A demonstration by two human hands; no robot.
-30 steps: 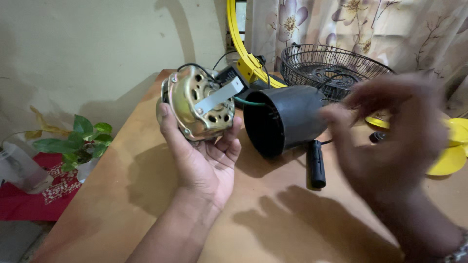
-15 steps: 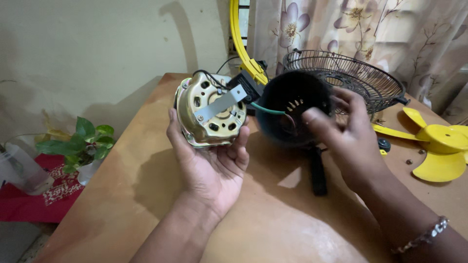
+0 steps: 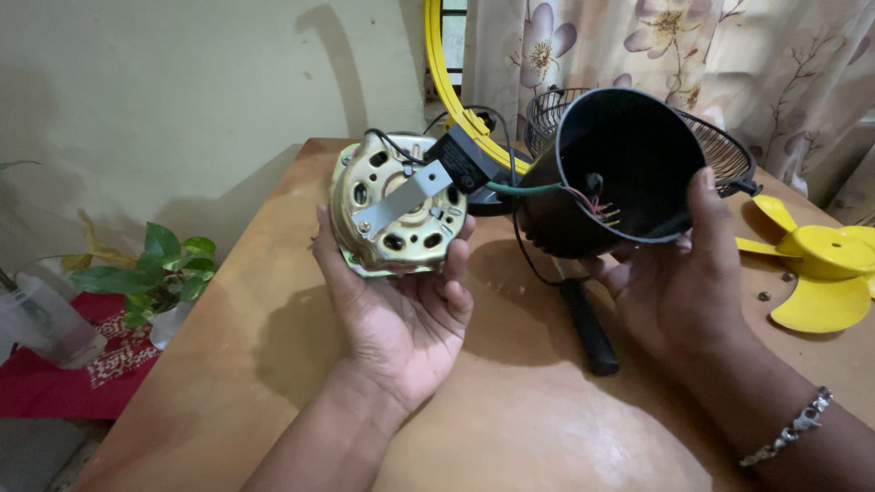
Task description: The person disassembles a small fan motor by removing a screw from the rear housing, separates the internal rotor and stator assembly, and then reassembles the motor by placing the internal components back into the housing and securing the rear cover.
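Since half a second ago the right hand (image 3: 679, 292) has lifted the black motor housing (image 3: 620, 173) off the table and tipped its open mouth toward the camera, so the hollow inside now shows; a second ago that hand was only a blur above it. It grips the housing firmly, thumb laid along the right rim and fingers curled under the bottom, with a metal bracelet (image 3: 795, 426) on the wrist. Green and red wires (image 3: 547, 189) run from inside the housing across to the fan motor (image 3: 396, 205).

Left hand (image 3: 401, 319) lies palm up, half open, cradling the brass-coloured motor upright on the palm with thumb and fingertips hooked round its lower edge; a grey metal strap crosses the motor's face and a black capacitor block (image 3: 460, 157) sits at its upper right. Both forearms reach in from the near edge of the wooden table (image 3: 273, 364).

On the table between the hands lies a black handle (image 3: 588, 328). A yellow fan blade (image 3: 811, 264) rests at the right edge, a wire fan guard (image 3: 720, 150) at the far edge. A leafy plant (image 3: 155, 273) stands beyond the left edge
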